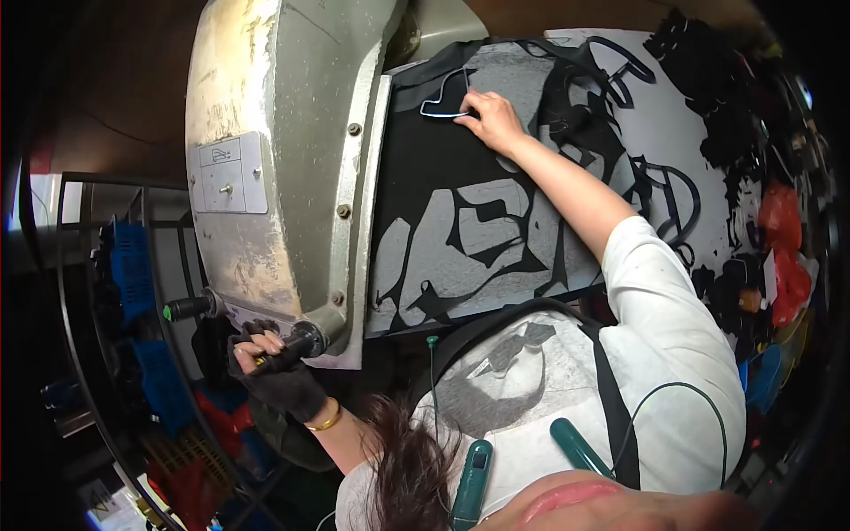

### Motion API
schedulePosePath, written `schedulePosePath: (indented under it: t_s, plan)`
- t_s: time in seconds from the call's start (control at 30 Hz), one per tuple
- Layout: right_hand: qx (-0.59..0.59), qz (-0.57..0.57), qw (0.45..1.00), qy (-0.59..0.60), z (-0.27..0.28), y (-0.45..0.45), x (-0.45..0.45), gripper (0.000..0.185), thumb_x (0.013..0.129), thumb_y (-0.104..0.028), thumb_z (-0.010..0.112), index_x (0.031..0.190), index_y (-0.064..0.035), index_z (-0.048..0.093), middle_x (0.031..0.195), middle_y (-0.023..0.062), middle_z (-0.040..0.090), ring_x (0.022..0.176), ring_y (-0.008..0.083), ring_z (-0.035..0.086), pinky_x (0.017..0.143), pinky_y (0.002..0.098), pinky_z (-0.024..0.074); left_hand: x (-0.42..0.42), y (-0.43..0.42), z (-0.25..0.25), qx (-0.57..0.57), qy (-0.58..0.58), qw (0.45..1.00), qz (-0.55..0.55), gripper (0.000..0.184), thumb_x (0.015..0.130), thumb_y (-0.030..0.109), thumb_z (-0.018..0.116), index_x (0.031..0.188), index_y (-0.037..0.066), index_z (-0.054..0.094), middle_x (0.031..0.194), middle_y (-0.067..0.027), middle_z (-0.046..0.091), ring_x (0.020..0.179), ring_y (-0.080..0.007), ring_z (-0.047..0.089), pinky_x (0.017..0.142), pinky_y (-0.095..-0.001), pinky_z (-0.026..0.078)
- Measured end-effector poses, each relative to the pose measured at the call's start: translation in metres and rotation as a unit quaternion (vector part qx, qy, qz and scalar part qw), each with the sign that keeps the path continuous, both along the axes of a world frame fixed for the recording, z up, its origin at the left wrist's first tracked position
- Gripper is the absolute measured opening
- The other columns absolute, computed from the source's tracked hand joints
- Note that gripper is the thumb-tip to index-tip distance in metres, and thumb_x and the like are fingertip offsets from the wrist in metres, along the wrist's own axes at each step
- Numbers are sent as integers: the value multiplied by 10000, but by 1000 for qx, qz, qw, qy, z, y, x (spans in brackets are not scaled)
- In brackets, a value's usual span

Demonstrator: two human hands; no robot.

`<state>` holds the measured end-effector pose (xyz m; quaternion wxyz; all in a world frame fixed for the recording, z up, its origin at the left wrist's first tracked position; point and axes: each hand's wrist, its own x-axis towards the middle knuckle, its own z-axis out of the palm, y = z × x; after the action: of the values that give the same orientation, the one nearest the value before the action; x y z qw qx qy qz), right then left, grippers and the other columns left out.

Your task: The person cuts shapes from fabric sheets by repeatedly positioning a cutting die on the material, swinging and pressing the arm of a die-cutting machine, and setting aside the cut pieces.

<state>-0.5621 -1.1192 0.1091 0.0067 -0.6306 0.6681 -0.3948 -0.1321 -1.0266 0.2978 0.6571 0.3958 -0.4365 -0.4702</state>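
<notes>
While the L hand [276, 372], in a dark fingerless glove, was clamped on the black handle [304, 343] at the near end of the press's swing arm [257, 177], the bare R hand [491, 119], well apart from it, held the edge of a thin-walled metal cutting die [443, 115]. The die sat on black sheet material [429, 164], R of the arm, w/ grey cut-out shapes [423, 234] nearer the person's torso.

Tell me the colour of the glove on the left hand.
The glove on the left hand is dark grey, nearly black; the head view shows it best.
</notes>
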Motion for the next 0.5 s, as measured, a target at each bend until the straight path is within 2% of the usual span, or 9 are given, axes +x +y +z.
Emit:
schedulePosePath:
  t_s: [0.03,0.1,0.2,0.23,0.3,0.37,0.4,0.43,0.5]
  plan:
    - [55,27,998,7,1,-1,-8,213,758,-233,756,841,-82,630,904,125,675,818,317,638,751,396,503,12,-7,-5,1,7,1000,10,281,984,240,458,756,77,452,671,-37,402,634,-145,399,649,-288,371]
    - [89,47,985,-142,17,-3,-18,199,786,-219,757,854,-67,648,846,111,694,719,214,654,674,316,511,33,-14,-16,-2,39,999,21,279,986,240,456,758,77,457,675,-35,404,632,-144,401,649,-290,372]
    - [61,76,887,-450,23,-4,-51,211,855,-210,731,882,-20,644,774,19,659,739,66,614,660,206,493,61,-16,-25,-2,56,998,25,273,986,237,455,765,78,464,682,-33,405,633,-142,404,649,-293,375]
    - [52,84,882,-462,31,3,-59,203,863,-202,724,897,-21,639,782,13,654,749,72,617,692,199,493,70,-21,-29,-7,48,999,14,268,986,235,456,769,77,467,685,-32,405,637,-141,406,650,-294,376]
    - [82,74,890,-443,47,20,-66,176,865,-176,718,894,-27,630,798,5,644,758,61,604,708,191,480,83,-31,-31,27,61,998,14,275,987,255,443,773,86,473,687,-33,406,642,-143,403,671,-294,371]
    - [100,79,926,-356,50,42,-59,154,868,-157,711,888,-35,620,802,1,636,746,48,582,706,187,469,83,-40,-32,26,63,998,-17,287,989,280,426,771,97,471,690,-40,417,645,-147,405,695,-297,366]
    - [89,96,917,-377,49,54,-44,166,865,-160,714,880,-31,611,798,-13,627,746,30,556,710,190,463,80,-42,-31,35,65,997,-1,293,988,295,415,768,108,464,681,-44,431,642,-153,410,708,-302,362]
    - [82,87,925,-362,45,68,-29,182,848,-151,719,879,-20,597,760,6,618,719,62,577,725,234,485,79,-41,-30,39,62,997,-3,293,988,295,415,768,108,464,681,-44,431,642,-153,410,708,-302,362]
    - [93,117,976,-159,37,87,-11,191,813,-119,719,881,-16,573,875,104,658,799,195,642,790,315,502,82,-47,-29,47,69,996,10,286,983,297,425,767,112,458,664,-44,437,640,-158,421,716,-305,377]
